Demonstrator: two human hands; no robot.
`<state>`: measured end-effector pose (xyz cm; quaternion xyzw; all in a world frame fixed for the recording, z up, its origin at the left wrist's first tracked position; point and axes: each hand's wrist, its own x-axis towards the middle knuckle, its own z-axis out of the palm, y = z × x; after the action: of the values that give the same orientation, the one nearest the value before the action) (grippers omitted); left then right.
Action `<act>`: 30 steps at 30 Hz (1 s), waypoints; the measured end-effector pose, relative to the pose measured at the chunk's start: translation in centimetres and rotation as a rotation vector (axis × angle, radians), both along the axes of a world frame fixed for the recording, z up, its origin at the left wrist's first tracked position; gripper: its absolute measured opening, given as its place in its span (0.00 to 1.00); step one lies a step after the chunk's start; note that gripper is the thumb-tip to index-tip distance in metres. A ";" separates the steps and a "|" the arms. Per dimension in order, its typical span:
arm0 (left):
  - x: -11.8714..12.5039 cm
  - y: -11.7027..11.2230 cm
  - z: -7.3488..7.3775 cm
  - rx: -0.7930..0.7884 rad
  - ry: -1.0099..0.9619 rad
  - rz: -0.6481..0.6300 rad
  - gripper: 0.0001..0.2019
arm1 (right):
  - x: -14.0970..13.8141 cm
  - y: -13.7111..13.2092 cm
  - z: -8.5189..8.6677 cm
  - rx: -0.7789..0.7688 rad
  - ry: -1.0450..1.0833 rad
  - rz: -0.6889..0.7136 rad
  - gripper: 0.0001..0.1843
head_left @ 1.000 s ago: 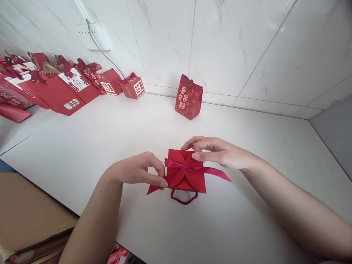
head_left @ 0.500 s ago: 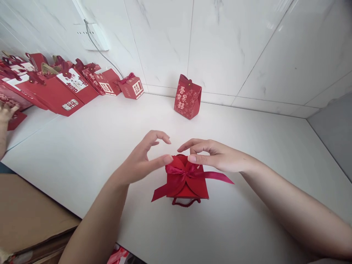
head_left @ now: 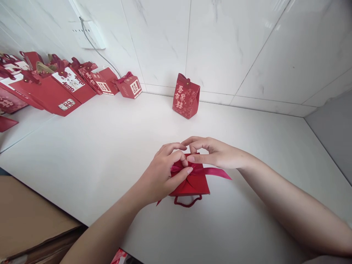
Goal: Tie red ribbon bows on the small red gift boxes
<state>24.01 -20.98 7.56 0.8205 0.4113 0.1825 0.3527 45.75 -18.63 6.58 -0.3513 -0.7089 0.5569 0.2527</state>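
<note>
A small red gift box (head_left: 194,187) stands on the white table, with rope handles and a crimson ribbon (head_left: 217,172) tied in a bow across its petal-flap top. My left hand (head_left: 167,170) reaches over the box's left side, its thumb and bent index finger closed on the ribbon near the knot. From the right, my right hand (head_left: 213,154) bends over the back of the bow, thumb and a curled finger brought together at the ribbon. Both sets of fingertips nearly meet above the knot. My fingers cover most of the loops.
A red patterned box (head_left: 186,97) stands near the tiled wall. At the back left are a red cube box (head_left: 129,87) and several red gift bags (head_left: 62,93). A grey cable (head_left: 95,46) runs down from the wall socket (head_left: 88,35). Brown cardboard (head_left: 30,216) lies at lower left.
My left hand has moved right and closed in at the bow, covering its left ribbon tail. My right hand stays almost in place. Another person's hand at the far left has gone from view.
</note>
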 end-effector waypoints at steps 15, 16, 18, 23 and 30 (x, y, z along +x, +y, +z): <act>-0.2 1.2 -0.5 -0.120 -0.012 0.007 0.07 | 0.0 1.5 -2.7 -0.049 0.213 0.075 0.18; -0.2 1.2 -0.5 -0.121 -0.013 0.007 0.07 | 0.0 1.6 -2.8 -0.051 0.220 0.074 0.19; -0.2 1.2 -0.5 -0.130 -0.020 -0.004 0.07 | 0.1 1.6 -2.7 -0.051 0.203 0.076 0.18; -1.3 2.0 0.0 -0.194 -0.068 -0.025 0.15 | 0.8 1.3 -1.2 -0.046 0.103 0.068 0.18; -5.2 4.9 0.8 -0.109 0.169 0.003 0.16 | 1.4 1.0 0.2 0.000 -0.024 0.081 0.18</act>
<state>18.81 -16.11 8.37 0.8119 0.4500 0.0905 0.3606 47.11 -17.68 6.80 -0.3288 -0.7256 0.5625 0.2215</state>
